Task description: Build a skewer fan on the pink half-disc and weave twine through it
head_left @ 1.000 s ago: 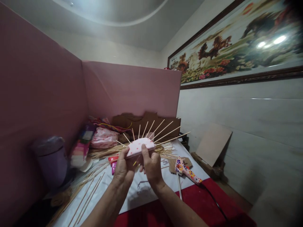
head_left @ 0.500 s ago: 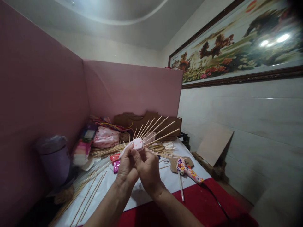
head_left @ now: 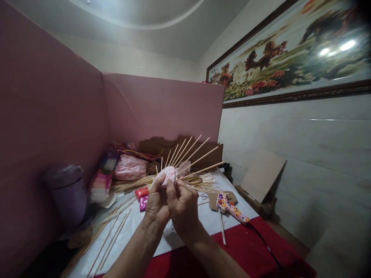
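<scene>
Head view: pink dotted piece (head_left: pixel 168 174) held up, above and left of the glue gun (head_left: pixel 230 208).
Left hand (head_left: pixel 156 204): pinching the piece from below.
Right hand (head_left: pixel 181 206): fingers closed on the same piece, touching the left hand.
Done: fanned skewers (head_left: pixel 194 154) stick out of its top edge.
Left over: loose skewers (head_left: pixel 130 183) heaped on the desk (head_left: pixel 139 227), left of the glue gun.

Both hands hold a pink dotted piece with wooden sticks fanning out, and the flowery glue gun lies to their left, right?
Not quite: in the head view the flowery glue gun lies to the right of the hands. The left hand and right hand do hold the pink dotted piece with wooden sticks fanning out.
</scene>
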`<state>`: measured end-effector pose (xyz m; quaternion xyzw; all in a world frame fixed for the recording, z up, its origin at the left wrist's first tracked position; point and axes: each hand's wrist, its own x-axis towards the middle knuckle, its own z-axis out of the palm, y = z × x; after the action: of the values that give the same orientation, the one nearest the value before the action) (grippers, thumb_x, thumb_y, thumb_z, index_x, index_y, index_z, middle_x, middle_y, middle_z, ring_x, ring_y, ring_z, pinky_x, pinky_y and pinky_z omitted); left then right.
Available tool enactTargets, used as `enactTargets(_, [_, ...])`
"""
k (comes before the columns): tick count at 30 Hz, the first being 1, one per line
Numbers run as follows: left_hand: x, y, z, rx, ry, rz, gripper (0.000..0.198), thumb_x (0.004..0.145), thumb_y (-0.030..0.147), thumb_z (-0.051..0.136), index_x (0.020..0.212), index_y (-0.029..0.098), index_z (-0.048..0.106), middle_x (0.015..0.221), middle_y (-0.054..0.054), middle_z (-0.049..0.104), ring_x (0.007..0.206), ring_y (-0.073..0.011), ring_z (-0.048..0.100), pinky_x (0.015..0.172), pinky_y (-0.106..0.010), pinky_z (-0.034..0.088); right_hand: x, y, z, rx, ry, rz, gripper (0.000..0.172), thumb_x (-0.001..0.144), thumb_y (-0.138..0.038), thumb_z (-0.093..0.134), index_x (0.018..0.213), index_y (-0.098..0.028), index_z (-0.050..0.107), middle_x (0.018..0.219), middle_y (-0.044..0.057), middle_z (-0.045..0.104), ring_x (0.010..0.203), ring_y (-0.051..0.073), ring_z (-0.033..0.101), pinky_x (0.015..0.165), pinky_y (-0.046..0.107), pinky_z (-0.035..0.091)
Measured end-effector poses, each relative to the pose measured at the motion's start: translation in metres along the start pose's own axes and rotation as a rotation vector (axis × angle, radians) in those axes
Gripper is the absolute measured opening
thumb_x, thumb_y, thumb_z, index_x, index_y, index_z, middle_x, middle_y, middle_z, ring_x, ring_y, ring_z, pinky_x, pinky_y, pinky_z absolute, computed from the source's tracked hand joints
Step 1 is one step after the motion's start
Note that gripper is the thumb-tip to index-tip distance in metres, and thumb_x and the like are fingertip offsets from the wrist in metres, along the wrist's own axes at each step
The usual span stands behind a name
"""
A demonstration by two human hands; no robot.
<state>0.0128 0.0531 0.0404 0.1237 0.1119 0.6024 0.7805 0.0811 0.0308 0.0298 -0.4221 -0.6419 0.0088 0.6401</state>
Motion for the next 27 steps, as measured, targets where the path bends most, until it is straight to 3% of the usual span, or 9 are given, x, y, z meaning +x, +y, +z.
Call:
enactTargets(4, [-0.003,0.000,0.002,0.009,0.010,0.018,0.018,0.083,0.017,0.051,0.080,0.008,0.067,0.066,-0.009,0.072,0.062,-0.0166,0.068,0.077,-0.031,0.056,-0.002,-0.002,0.000,0.001,0.005,-0.019,0.034,0.090,-0.030,0.043,0.063,-0.016,0.057,0.053,0.002,0.058,0.047,0.011,0.052,0.050,0.021,0.035])
enactTargets(8, [-0.003,0.008,0.003,0.065,0.031,0.050,0.019,0.084,0.016,0.050,0.078,0.009,0.067,0.065,-0.009,0.072,0.063,-0.0195,0.069,0.073,-0.033,0.056,-0.012,0.010,-0.009,-0.052,-0.135,-0.045,0.033,0.091,-0.034,0.045,0.065,-0.017,0.057,0.055,0.001,0.059,0.048,0.011,0.051,0.050,0.022,0.033])
enactTargets(11, [0.000,0.019,-0.002,0.126,-0.010,0.153,0.017,0.082,0.011,0.051,0.073,0.012,0.065,0.064,-0.007,0.072,0.063,-0.0205,0.070,0.068,-0.035,0.057,-0.018,0.041,-0.034,-0.207,-0.219,-0.080,0.035,0.093,-0.028,0.039,0.064,-0.017,0.056,0.055,0.001,0.057,0.050,0.012,0.052,0.054,0.023,0.034])
enactTargets(14, [0.003,0.031,-0.012,0.228,0.010,0.206,0.014,0.079,0.009,0.054,0.070,0.012,0.064,0.063,-0.006,0.072,0.056,-0.0190,0.068,0.061,-0.033,0.057,-0.013,0.088,-0.074,-0.544,-0.237,0.049,0.027,0.090,-0.023,0.040,0.076,-0.016,0.062,0.072,0.007,0.065,0.070,0.019,0.060,0.065,0.026,0.038])
enactTargets(16, [0.004,0.038,-0.021,0.262,0.026,0.260,0.013,0.077,0.005,0.055,0.070,0.012,0.064,0.063,-0.006,0.072,0.056,-0.0183,0.068,0.063,-0.033,0.058,-0.008,0.121,-0.101,-0.735,-0.361,0.175,0.022,0.086,-0.021,0.045,0.090,-0.016,0.065,0.093,0.011,0.066,0.088,0.024,0.060,0.074,0.030,0.039])
enactTargets(19, [0.005,0.043,-0.033,0.274,0.029,0.287,0.010,0.075,0.005,0.057,0.072,0.011,0.064,0.064,-0.006,0.072,0.057,-0.0184,0.068,0.065,-0.034,0.058,-0.003,0.162,-0.127,-0.833,-0.573,0.357,0.037,0.076,-0.016,0.053,0.111,-0.012,0.061,0.109,0.016,0.063,0.101,0.029,0.057,0.082,0.034,0.040])
enactTargets(23, [0.006,0.046,-0.044,0.282,0.056,0.308,0.010,0.074,0.005,0.058,0.071,0.012,0.064,0.064,-0.005,0.072,0.056,-0.0182,0.068,0.064,-0.035,0.059,-0.010,0.192,-0.131,-0.789,-0.626,0.351,0.046,0.070,-0.013,0.057,0.116,-0.015,0.058,0.121,0.012,0.059,0.108,0.024,0.055,0.089,0.028,0.038])
enactTargets(27, [0.006,0.046,-0.047,0.295,0.099,0.303,0.011,0.074,0.005,0.057,0.069,0.012,0.063,0.061,-0.005,0.071,0.054,-0.0180,0.068,0.062,-0.033,0.059,-0.017,0.201,-0.125,-0.768,-0.579,0.375,0.033,0.073,-0.015,0.054,0.106,-0.012,0.062,0.113,0.015,0.060,0.105,0.025,0.055,0.088,0.030,0.038])
